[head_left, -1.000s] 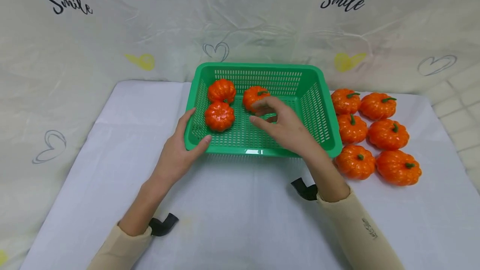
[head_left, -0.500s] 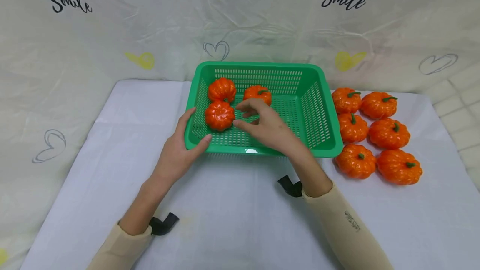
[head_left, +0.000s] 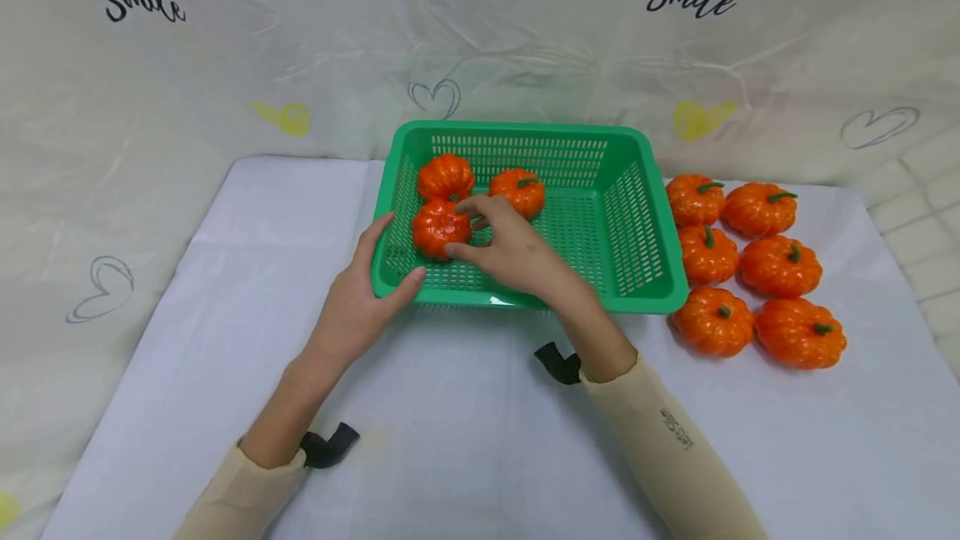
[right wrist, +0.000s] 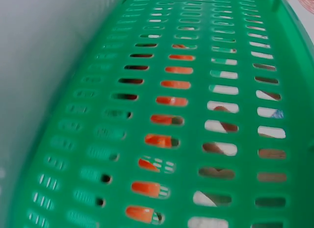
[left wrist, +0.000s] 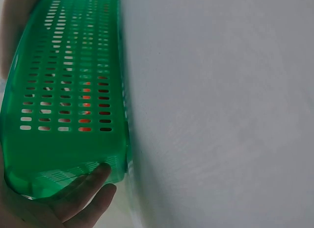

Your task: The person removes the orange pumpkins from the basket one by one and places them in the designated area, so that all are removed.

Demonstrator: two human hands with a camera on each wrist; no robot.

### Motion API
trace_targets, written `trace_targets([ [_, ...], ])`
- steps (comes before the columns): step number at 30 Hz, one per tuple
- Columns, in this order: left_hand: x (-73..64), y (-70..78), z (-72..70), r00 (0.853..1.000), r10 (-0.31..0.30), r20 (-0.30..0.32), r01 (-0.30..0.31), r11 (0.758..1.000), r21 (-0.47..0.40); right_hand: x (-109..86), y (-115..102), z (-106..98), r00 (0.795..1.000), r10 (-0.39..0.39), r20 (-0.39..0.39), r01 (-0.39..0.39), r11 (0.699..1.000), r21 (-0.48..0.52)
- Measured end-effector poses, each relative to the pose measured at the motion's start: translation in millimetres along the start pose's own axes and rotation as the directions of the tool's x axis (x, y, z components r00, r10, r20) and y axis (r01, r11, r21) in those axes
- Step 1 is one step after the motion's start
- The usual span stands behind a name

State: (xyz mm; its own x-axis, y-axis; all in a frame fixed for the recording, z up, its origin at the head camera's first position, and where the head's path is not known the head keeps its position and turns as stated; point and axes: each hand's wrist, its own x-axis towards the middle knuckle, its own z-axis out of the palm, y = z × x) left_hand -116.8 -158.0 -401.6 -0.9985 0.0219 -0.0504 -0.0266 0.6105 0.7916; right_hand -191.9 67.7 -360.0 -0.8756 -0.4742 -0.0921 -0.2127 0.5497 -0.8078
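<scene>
In the head view, a green slotted plastic basket [head_left: 555, 302] holds three small orange pumpkins. My left hand [head_left: 348, 307] grips its near left corner, thumb on the rim; in the left wrist view the fingers [left wrist: 91, 189] wrap round the basket's end wall. Inside the basket, my right hand [head_left: 510, 248] curls thumb and fingers about the right side of the front-left pumpkin [head_left: 435, 229]. Behind that one is another pumpkin [head_left: 446, 177], and a green-stemmed pumpkin [head_left: 517, 190] lies to the right. Slots of the basket wall [right wrist: 113, 154] show orange patches in the right wrist view.
Several more orange pumpkins [head_left: 780, 267] with green stems stand in two columns on the white-clothed table [head_left: 450, 423], right of the basket. A pale printed sheet [head_left: 525, 40] hangs behind the table. Tiled floor [head_left: 922, 248] shows at the far right.
My right hand has moved left inside the basket, from near the green-stemmed pumpkin to the front-left pumpkin, which its fingers now meet. My left hand stays on the corner.
</scene>
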Motion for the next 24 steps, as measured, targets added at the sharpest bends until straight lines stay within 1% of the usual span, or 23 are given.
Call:
trace_targets([
  [4,0.1,0.0,0.3,1.0,0.001,0.001,-0.001,1.0,-0.005,4.1,-2.3,4.3,0.998,0.053,0.02,-0.052,0.997,-0.049],
  [10,0.8,-0.3,0.6,1.0,0.018,-0.001,-0.018,1.0,-0.005,9.0,-7.8,9.0,0.997,0.075,0.027,-0.072,0.993,-0.096],
  [17,1.0,0.7,-0.4,1.0,0.023,-0.003,-0.023,1.0,-0.005,16.5,-11.5,16.1,0.991,0.111,0.073,-0.102,0.988,-0.116],
  [24,0.8,0.1,-0.4,1.0,0.021,-0.002,-0.021,1.0,-0.01,18.7,-13.1,20.0,0.988,0.147,0.044,-0.141,0.984,-0.112],
])
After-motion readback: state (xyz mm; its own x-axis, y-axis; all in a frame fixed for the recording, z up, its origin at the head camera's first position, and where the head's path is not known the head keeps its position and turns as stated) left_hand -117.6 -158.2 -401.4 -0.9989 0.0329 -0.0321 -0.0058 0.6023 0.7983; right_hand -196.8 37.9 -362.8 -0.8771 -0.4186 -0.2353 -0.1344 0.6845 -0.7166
